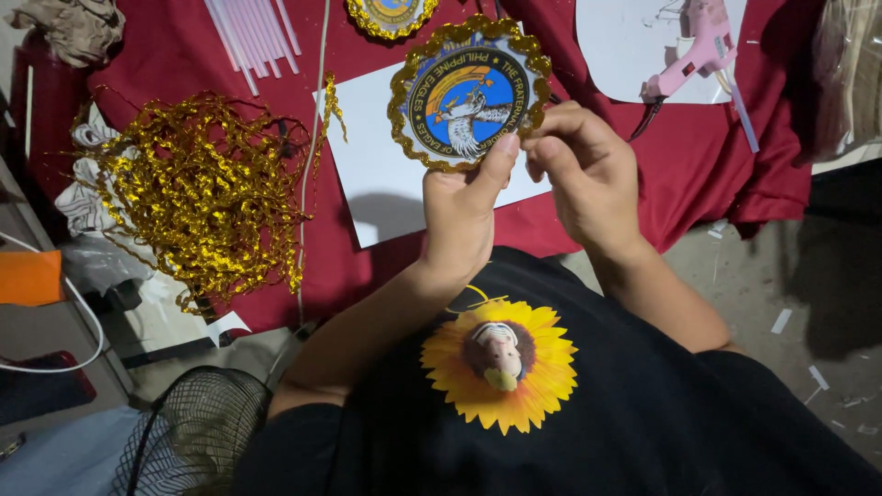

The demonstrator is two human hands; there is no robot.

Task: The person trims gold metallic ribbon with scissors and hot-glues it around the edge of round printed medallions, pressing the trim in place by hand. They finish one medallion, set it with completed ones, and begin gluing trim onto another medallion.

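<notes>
A round blue badge (467,94) with a bird picture and a gold tinsel rim is held up over a white sheet of paper (372,174). My left hand (462,213) grips its lower edge, thumb pressed on the rim. My right hand (588,170) pinches the rim at the badge's right side. Both hands hover above the red cloth (184,46) that covers the table.
A heap of gold tinsel cord (207,188) lies at the left. White glue sticks (253,32) lie at the top, beside a second gold-rimmed badge (390,14). A pink glue gun (694,46) rests on paper at the top right. A wire fan guard (197,432) sits bottom left.
</notes>
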